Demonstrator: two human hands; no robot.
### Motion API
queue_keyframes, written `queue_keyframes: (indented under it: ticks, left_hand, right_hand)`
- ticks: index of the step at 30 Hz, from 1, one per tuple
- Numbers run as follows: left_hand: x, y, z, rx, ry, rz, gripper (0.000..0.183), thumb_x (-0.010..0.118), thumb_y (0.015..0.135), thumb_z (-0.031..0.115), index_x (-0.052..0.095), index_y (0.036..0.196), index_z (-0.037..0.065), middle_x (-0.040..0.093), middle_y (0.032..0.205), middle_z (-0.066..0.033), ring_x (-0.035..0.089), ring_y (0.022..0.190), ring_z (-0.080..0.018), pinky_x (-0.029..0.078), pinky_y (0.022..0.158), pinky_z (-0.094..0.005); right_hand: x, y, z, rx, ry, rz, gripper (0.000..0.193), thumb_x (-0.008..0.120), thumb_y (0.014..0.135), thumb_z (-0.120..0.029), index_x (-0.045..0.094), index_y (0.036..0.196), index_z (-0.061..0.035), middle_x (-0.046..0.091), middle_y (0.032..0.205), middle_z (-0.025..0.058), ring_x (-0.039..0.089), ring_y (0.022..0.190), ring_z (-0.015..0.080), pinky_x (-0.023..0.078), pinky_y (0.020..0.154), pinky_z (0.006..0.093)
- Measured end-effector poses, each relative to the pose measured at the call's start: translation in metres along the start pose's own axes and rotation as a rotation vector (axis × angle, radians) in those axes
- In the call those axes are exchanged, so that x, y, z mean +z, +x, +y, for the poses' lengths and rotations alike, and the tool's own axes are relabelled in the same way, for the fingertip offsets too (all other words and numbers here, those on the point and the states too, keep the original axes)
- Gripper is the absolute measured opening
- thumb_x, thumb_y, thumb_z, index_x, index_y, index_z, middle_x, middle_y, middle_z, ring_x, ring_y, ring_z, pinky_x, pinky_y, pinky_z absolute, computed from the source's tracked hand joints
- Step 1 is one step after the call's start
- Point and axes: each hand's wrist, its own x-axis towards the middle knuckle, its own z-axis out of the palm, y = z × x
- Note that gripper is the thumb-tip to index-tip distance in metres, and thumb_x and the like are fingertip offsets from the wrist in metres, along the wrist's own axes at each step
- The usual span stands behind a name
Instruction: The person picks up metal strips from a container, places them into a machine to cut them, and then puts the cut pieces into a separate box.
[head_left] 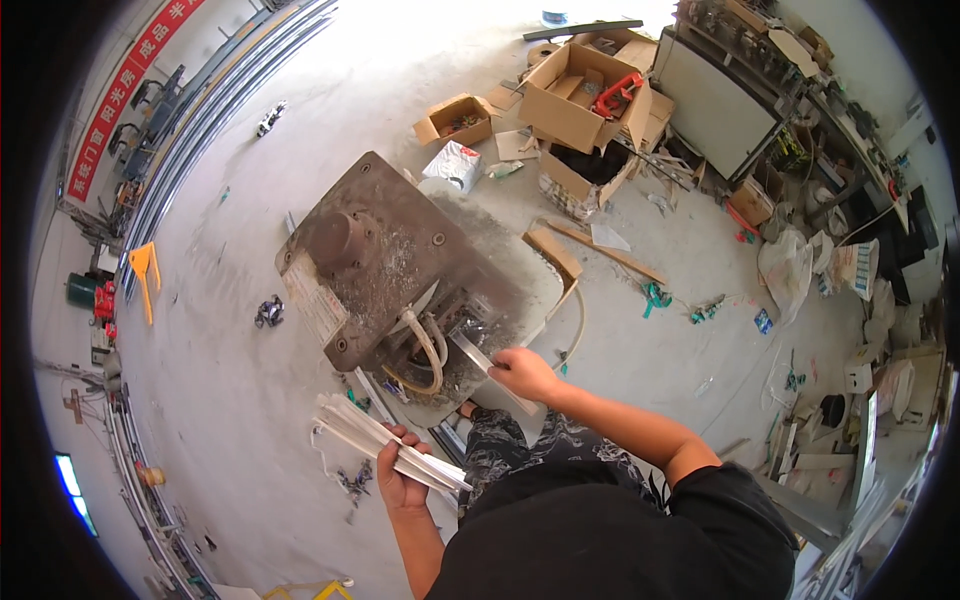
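Observation:
My left hand [401,480] is closed around a bundle of long, thin white strips [352,424], which fan out a little at their far end. In my right hand [527,375] is a single flat, pale strip [470,350], pinched between thumb and fingers. The strip's far end reaches into the dark opening at the near side of a brown metal machine [395,250]; exactly what it touches in there is too small to tell. A pale hose [438,352] curves beside that opening. Metal bits and dust cover the machine's top around a round boss [337,240].
Beyond the machine stand open cardboard boxes [565,95], a white package [453,165] and a smaller box [458,122]. Clutter and plastic bags [787,270] line the right wall. Long metal profiles [190,130] lie along the left. A yellow stand [146,275] is on the floor.

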Motion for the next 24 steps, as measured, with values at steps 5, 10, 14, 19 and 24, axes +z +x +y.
queue_keyframes:
  ticks: [5,10,14,19,24]
  left_hand:
    - [-0.003,-0.016,-0.02,-0.004,0.016,0.039,0.032,0.06,0.078,0.002,0.05,0.108,0.009,0.054,0.097,-0.0042,0.055,0.083,-0.0146,0.048,0.072,-0.032]
    - [-0.014,-0.023,-0.028,-0.031,-0.031,0.024,0.031,0.059,0.079,0.002,0.051,0.108,0.009,0.055,0.096,-0.0048,0.056,0.085,-0.0162,0.048,0.073,-0.0337]
    - [-0.02,-0.021,-0.037,-0.042,-0.003,0.062,0.032,0.058,0.079,0.002,0.05,0.109,0.009,0.055,0.094,-0.0061,0.055,0.084,-0.0175,0.048,0.071,-0.0346]
    - [-0.027,-0.024,-0.044,-0.091,-0.036,0.05,0.032,0.058,0.079,0.003,0.051,0.11,0.009,0.056,0.095,-0.0062,0.055,0.084,-0.0177,0.049,0.073,-0.0348]
    - [-0.039,-0.033,-0.042,-0.059,-0.053,0.062,0.032,0.057,0.079,0.002,0.05,0.109,0.009,0.054,0.096,-0.0058,0.055,0.084,-0.0167,0.048,0.072,-0.0336]
  right_hand:
    - [-0.01,0.007,-0.007,-0.039,-0.056,0.01,0.025,0.06,0.078,-0.027,0.062,0.08,-0.0018,0.059,0.076,0.0183,0.057,0.074,0.0354,0.044,0.066,0.0416]
    - [-0.012,0.018,-0.001,0.06,-0.025,-0.065,0.027,0.063,0.074,-0.031,0.067,0.084,-0.0058,0.064,0.078,0.0154,0.061,0.076,0.0317,0.047,0.069,0.0393]
    - [-0.017,0.024,0.005,0.051,-0.039,-0.127,0.028,0.064,0.073,-0.031,0.067,0.085,-0.0058,0.064,0.078,0.0153,0.061,0.074,0.0309,0.047,0.068,0.0384]
    - [-0.021,0.001,0.012,0.071,-0.204,-0.252,0.029,0.063,0.073,-0.031,0.067,0.082,-0.0043,0.063,0.074,0.0164,0.061,0.069,0.0305,0.047,0.065,0.0379]
    - [-0.053,-0.071,-0.014,0.281,0.391,-0.352,0.022,0.056,0.083,-0.016,0.064,0.093,0.0017,0.066,0.079,0.0101,0.063,0.069,0.0157,0.05,0.065,0.0305]
